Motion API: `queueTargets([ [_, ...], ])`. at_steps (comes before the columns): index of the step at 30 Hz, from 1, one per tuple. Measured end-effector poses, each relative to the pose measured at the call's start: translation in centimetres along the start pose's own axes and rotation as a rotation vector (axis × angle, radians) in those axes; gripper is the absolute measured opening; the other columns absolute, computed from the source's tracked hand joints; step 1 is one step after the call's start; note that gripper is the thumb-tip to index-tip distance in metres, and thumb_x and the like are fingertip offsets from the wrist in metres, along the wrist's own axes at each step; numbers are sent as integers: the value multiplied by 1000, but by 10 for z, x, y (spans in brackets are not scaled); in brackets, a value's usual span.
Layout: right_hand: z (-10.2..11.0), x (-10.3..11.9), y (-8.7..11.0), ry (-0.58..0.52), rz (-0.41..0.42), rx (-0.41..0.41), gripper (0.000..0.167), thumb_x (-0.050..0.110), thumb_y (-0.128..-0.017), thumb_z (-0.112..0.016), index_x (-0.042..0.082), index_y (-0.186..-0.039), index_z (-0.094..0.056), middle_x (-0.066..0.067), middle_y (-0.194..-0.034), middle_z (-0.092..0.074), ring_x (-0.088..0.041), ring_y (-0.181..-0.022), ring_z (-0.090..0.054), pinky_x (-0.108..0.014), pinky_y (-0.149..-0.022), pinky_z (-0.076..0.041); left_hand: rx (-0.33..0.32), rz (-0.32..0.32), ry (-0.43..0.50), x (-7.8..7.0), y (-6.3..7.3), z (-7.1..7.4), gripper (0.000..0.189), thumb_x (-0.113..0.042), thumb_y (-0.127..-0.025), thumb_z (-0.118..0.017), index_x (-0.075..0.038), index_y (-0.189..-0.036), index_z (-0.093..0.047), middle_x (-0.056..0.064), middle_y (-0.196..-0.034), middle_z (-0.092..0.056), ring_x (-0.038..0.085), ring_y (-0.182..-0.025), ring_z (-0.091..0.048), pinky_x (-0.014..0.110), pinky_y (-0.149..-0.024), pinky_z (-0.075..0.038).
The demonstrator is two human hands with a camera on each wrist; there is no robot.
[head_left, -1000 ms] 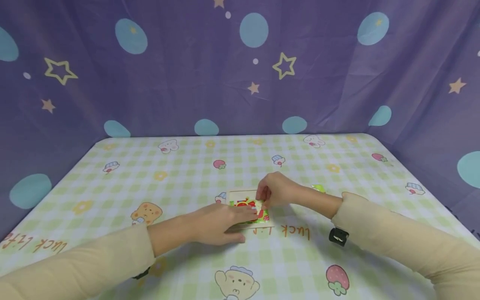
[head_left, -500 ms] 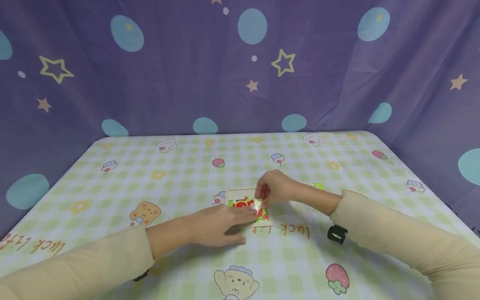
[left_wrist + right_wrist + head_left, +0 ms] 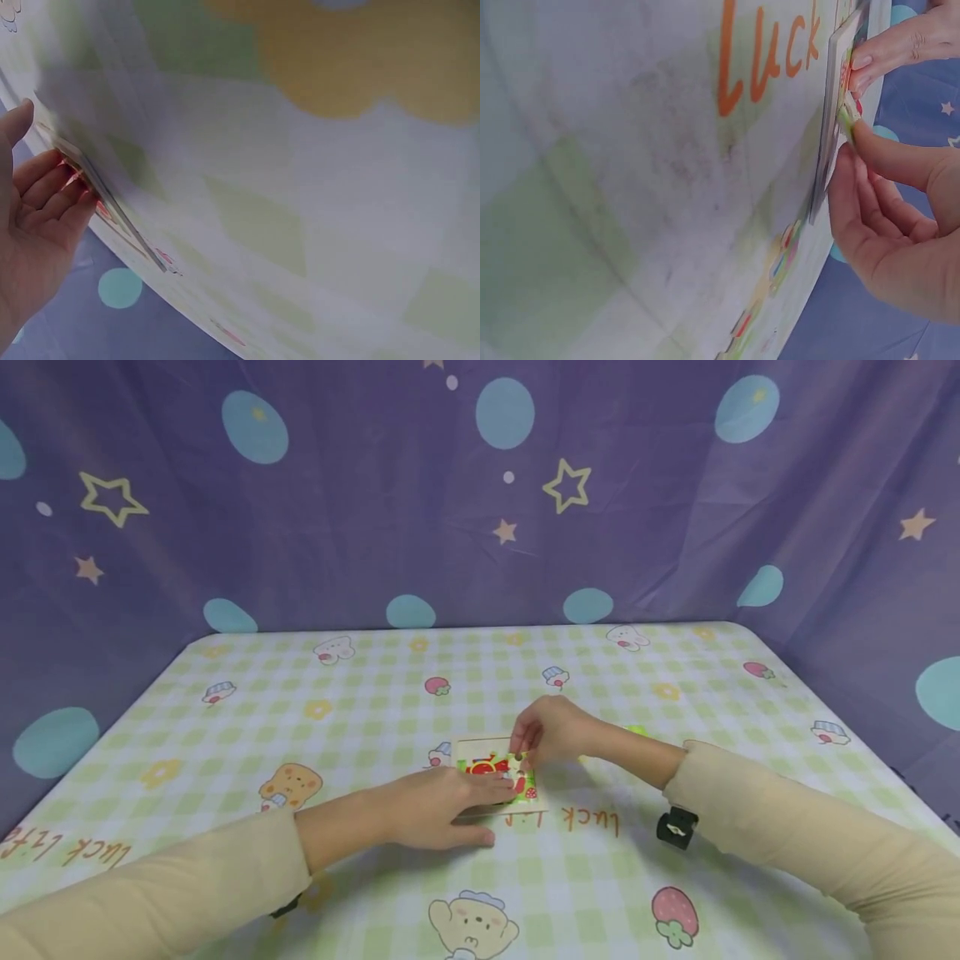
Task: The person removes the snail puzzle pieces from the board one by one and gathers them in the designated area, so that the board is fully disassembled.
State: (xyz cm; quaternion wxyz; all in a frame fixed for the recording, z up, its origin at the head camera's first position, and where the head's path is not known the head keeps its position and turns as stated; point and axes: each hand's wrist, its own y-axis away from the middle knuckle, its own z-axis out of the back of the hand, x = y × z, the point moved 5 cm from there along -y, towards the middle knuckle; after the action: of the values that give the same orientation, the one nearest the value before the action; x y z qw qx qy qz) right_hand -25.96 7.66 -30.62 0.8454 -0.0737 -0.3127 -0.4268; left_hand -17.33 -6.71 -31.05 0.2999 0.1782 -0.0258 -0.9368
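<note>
A small flat puzzle board (image 3: 472, 748) with a cream border and a red and green picture lies on the table. My left hand (image 3: 431, 806) lies over its near left part, straight fingers resting on the picture and thumb apart on the cloth side. At the board's right side, my right hand (image 3: 558, 731) pinches a small puzzle piece (image 3: 847, 124) between thumb and fingertips. In the right wrist view this piece stands tilted, right at the board's surface, with the left fingertips (image 3: 861, 64) close by. Most of the piece is hidden by fingers in the head view.
Several loose puzzle pieces (image 3: 784, 259) lie on the cloth to the right of the board, partly hidden under the right forearm in the head view. A green and white checked tablecloth (image 3: 375, 693) covers the table. A purple curtain (image 3: 337, 527) hangs behind it.
The head view has shifted slightly. My right fingers have shifted a little over the board, and a dark spot now shows beside their tips. The left hand stays on the board.
</note>
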Motion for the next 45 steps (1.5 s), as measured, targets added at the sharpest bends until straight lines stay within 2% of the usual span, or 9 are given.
queueTargets([
  [6, -1, -8, 2, -152, -100, -4, 16, 5, -72, -81, 5, -87, -75, -5, -79, -74, -4, -66, -62, -17, -65, -51, -5, 1, -27, -1, -1, 1, 56, -37, -95, -58, -13, -144, -45, 4, -149, -45, 19, -137, -44, 37, -112, -41],
  [20, -8, -19, 7, -450, -258, -52, 24, -1, -74, -79, -4, -97, -74, -12, -84, -76, -6, -64, -68, -25, -70, -60, -13, -14, -37, -1, -1, 0, 57, -37, -95, -58, -12, -144, -45, 4, -149, -44, 20, -134, -48, 37, -111, -43],
  [29, -11, -22, 11, -507, -336, -74, 22, -1, -76, -77, -2, -97, -74, -11, -84, -76, -8, -65, -70, -27, -72, -60, -6, -13, -21, 0, -2, 0, 55, -37, -95, -58, -13, -143, -46, 1, -148, -45, 17, -137, -45, 36, -113, -41],
  [45, -9, -30, 22, -553, -302, -61, 22, 2, -79, -75, -5, -100, -72, -10, -85, -76, -14, -70, -73, -33, -77, -61, -1, -3, -33, 0, -2, -2, 53, -37, -96, -57, -15, -144, -46, -3, -147, -48, 14, -138, -44, 35, -113, -41],
])
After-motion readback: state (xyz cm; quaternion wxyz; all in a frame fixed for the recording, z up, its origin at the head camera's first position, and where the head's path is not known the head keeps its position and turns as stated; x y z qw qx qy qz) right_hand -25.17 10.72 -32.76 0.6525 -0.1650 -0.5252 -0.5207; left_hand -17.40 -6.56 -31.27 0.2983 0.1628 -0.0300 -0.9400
